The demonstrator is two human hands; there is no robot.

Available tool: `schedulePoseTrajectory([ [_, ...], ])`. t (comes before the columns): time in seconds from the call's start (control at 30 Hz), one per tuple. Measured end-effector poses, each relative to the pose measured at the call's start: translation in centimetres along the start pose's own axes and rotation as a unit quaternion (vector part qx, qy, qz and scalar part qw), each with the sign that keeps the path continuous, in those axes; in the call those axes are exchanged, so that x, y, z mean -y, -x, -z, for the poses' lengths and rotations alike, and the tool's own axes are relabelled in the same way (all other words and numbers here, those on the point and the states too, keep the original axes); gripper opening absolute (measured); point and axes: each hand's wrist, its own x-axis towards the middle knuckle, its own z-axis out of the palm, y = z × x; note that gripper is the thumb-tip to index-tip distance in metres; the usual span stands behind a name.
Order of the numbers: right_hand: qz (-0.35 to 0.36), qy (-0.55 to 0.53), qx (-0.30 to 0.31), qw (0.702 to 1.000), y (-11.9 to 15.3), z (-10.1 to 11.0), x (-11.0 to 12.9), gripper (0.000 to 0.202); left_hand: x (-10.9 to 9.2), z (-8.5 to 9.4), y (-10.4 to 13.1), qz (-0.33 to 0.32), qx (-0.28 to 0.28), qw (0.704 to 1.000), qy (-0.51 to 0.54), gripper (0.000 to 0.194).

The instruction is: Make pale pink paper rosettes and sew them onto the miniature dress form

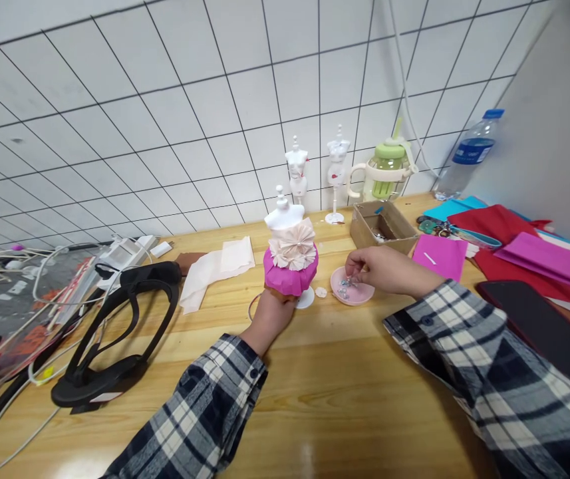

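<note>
A small white mannequin (285, 217) wears a pleated cream paper flower (293, 246) over a puffed magenta paper skirt (290, 274). My left hand (273, 316) is under the skirt, at the mannequin's lower part, its fingers hidden by the paper. To the right, my right hand (382, 268) reaches over a pink dish (357, 297) that holds small shiny pieces. Its thumb and fingertips are pinched together at these pieces; anything between them is too small to make out. A small pale round piece (321, 292) lies between the mannequin's base and the dish.
Behind stand two white mannequins (296, 174), a green-lidded jug (387, 166), a cardboard box (383, 226) and a water bottle (470, 156). Cream paper (215, 269) and a black headset strap (152, 319) lie left. Magenta paper (441, 256), red sheets (499, 226) and a dark phone (539, 332) lie right.
</note>
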Motion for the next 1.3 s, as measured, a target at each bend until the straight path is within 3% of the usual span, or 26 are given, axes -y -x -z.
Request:
schedulePoseTrajectory([
  [0.2, 0.006, -0.049, 0.007, 0.999, -0.2, -0.3, -0.4, 0.015, -0.2, 0.2, 0.1, 0.002, 0.001, 1.000, -0.001, 0.025],
  [0.4, 0.003, -0.010, 0.001, 1.000, -0.5, -0.6, -0.9, 0.026, -0.5, 0.3, 0.3, 0.013, 0.000, 1.000, -0.015, 0.026],
  [0.67, -0.007, 0.004, 0.056, 0.998, -0.3, -0.6, -0.4, 0.026, -0.3, 0.2, 0.4, 0.015, 0.003, 1.000, -0.025, 0.023],
  [0.9, -0.009, -0.004, 0.002, 1.000, -0.2, -0.4, 0.0, 0.015, 0.0, 0.0, 0.3, 0.013, 0.011, 0.999, -0.028, 0.017],
  [1.3, -0.005, -0.162, 0.055, 0.985, -0.1, -0.4, -1.0, 0.017, -0.3, 0.2, 0.4, 0.017, 0.009, 1.000, -0.016, 0.025],
])
